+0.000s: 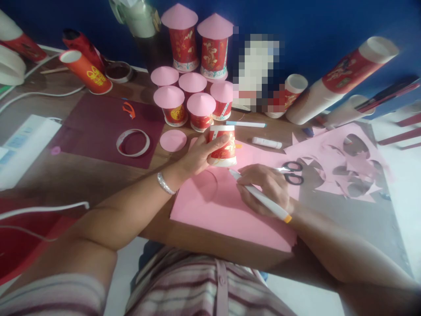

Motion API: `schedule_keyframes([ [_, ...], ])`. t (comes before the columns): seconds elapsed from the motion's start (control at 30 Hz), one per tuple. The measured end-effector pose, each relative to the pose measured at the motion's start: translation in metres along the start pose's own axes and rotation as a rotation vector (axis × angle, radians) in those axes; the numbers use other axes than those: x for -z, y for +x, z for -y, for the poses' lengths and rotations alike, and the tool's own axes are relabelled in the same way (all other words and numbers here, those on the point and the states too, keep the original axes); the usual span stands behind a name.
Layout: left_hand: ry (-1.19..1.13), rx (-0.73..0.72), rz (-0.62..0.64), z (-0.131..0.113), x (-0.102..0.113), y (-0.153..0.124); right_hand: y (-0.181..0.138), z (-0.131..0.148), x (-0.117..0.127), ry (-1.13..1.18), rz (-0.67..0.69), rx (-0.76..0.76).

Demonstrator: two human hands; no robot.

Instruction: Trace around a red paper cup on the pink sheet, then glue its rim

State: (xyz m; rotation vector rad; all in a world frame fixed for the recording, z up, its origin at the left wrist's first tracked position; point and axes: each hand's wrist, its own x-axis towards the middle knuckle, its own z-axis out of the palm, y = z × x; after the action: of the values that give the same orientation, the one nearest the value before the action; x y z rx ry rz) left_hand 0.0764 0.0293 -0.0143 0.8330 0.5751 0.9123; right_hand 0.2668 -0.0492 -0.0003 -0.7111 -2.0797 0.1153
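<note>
My left hand (200,153) is closed around a red paper cup (226,145) printed with gold patterns, its white rim facing down over the pink paper (210,210). Between the fingers of my right hand (263,186) is a white marker (268,202) with an orange end, its tip pointing toward the bottom of the cup. A faint curved line shows on the paper to the left of the marker tip. Black-handled scissors (294,179) lie just beyond my right hand.
Several red cups with pink cone tops, one a short cup (201,118), stand behind. A pink disc (173,140) and a tape roll (133,143) lie left. Cut pink scraps (342,164), a white glue stick-like tube (266,142), a blue-tipped marker (246,124) and stacked cups (345,79) are right.
</note>
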Motion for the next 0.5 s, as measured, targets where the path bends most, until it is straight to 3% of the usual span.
schedule_keyframes([
  [0.5,0.048,-0.009,-0.009,0.0037,0.0034,0.001,0.0005,0.0005,0.0004,-0.053,-0.008,-0.044],
])
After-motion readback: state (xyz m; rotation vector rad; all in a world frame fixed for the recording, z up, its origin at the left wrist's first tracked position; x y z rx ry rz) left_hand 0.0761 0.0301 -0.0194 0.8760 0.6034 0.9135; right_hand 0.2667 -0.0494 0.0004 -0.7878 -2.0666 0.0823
